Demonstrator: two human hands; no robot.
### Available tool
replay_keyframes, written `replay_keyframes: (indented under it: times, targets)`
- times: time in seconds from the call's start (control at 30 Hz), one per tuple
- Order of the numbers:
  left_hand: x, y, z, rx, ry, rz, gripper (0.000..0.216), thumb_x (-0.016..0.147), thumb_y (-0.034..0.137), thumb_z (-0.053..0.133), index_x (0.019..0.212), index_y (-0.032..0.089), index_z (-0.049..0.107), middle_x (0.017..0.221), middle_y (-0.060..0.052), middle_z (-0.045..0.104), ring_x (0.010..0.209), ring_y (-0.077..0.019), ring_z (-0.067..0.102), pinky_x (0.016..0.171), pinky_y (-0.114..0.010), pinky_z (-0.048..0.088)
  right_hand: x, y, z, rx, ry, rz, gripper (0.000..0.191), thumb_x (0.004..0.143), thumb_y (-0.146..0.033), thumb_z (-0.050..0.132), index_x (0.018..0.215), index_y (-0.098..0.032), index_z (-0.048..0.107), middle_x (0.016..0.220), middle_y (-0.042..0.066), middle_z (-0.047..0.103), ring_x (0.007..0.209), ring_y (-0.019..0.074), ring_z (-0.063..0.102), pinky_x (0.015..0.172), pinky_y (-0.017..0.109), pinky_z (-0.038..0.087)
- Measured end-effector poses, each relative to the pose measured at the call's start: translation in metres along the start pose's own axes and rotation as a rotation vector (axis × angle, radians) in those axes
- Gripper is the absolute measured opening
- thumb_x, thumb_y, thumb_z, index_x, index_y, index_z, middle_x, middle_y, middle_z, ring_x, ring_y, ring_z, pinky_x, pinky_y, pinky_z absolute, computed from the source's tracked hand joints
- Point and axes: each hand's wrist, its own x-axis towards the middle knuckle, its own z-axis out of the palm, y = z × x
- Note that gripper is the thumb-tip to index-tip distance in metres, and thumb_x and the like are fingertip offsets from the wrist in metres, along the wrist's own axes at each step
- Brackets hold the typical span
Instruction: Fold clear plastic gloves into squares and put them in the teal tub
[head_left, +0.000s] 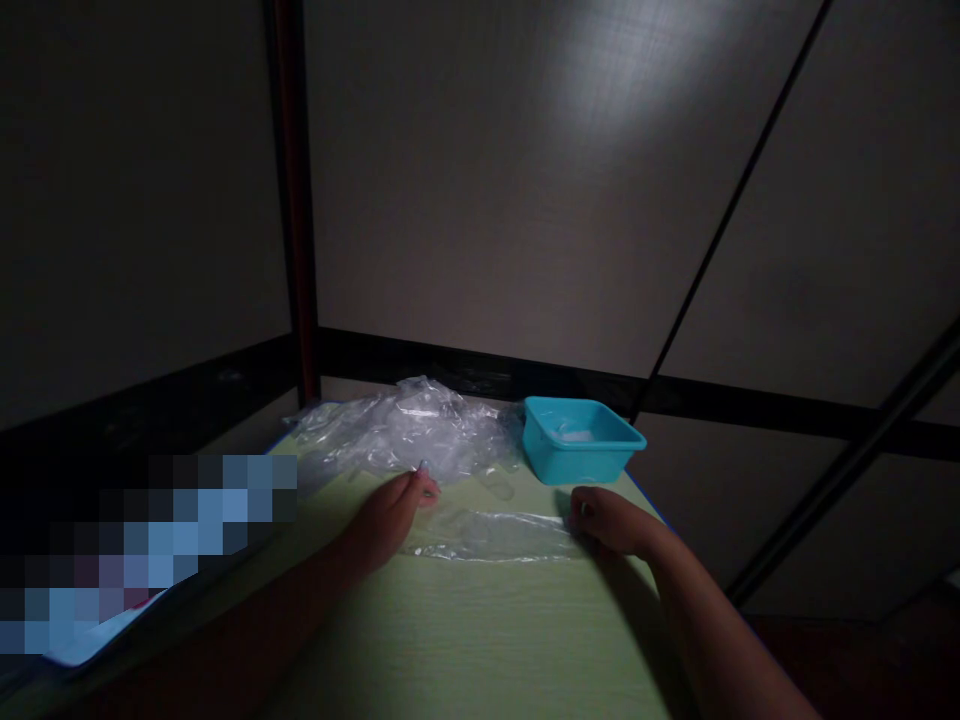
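A clear plastic bag (502, 538), long and flat, lies across the table between my two hands. My right hand (611, 517) is closed in a pinch at the bag's right end. Above the bag's left end, my left hand (397, 510) has its fingers curled together with the thumb on top. What sits between those fingers, if anything, is too small to make out. Just beyond my left hand spreads a crumpled heap of clear plastic bags (427, 425). A turquoise plastic basin (577, 462) stands behind my right hand, with something pale inside it.
The pale green table (487, 640) has a blue edge and stands against panelled walls (480, 200). At the left side, a blurred-out patch (172, 540) covers something blue and white. A dark band (750, 400) runs along the wall behind the basin.
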Motion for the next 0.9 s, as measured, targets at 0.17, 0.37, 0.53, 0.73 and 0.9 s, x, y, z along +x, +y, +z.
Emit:
replay_keyframes:
  times: [0.17,0.37,0.53,0.73,0.9]
  targets:
    - [0.0019,-0.0003,-0.0008,0.003,0.006,-0.038,0.052,0.083,0.059,0.029,0.077,0.019,0.061,0.084,-0.006,0.069,0.085,-0.0238,0.064,0.081,-0.034,0.042,0.0008,0.0010,0.0005,-0.027,0.019,-0.016,0.011,0.078,-0.014,0.047,0.084,-0.014,0.056,0.070,0.003,0.060,0.048,0.0091,0.052,0.043,0.018,0.029]
    - [0.0013,0.0008,-0.0003,-0.014,0.042,-0.015,0.052,0.082,0.060,0.030,0.075,0.018,0.061,0.086,-0.005,0.068,0.083,-0.0233,0.064,0.079,-0.032,0.043,0.0010,0.0018,0.0006,-0.043,0.033,-0.031,0.009,0.077,-0.013,0.049,0.082,-0.014,0.056,0.071,0.003,0.061,0.048,0.0085,0.051,0.045,0.019,0.029]
    - [0.0003,0.0017,-0.0008,-0.021,0.044,0.004,0.049,0.084,0.056,0.032,0.077,0.018,0.061,0.084,-0.005,0.067,0.083,-0.0232,0.063,0.079,-0.033,0.043,0.0021,0.0025,0.0023,-0.031,0.022,-0.013,0.012,0.076,-0.012,0.046,0.084,-0.014,0.055,0.070,0.003,0.060,0.045,0.0087,0.052,0.044,0.019,0.030]
    - [0.0008,-0.0037,0.0006,-0.024,0.028,0.088,0.045,0.086,0.053,0.032,0.079,0.018,0.060,0.087,-0.005,0.066,0.083,-0.0220,0.063,0.080,-0.034,0.044,0.0029,0.0025,0.0025,-0.047,0.027,-0.003,0.014,0.076,-0.012,0.046,0.085,-0.014,0.056,0.071,0.003,0.061,0.049,0.0100,0.054,0.045,0.019,0.031]
    - [-0.0020,0.0010,-0.0006,0.092,0.008,0.171,0.042,0.089,0.046,0.029,0.083,0.017,0.060,0.089,-0.006,0.064,0.085,-0.0207,0.060,0.080,-0.032,0.045,0.0041,0.0033,0.0024,-0.082,0.052,-0.017,0.008,0.076,-0.015,0.050,0.079,-0.013,0.057,0.070,0.005,0.061,0.055,0.0118,0.055,0.046,0.019,0.030]
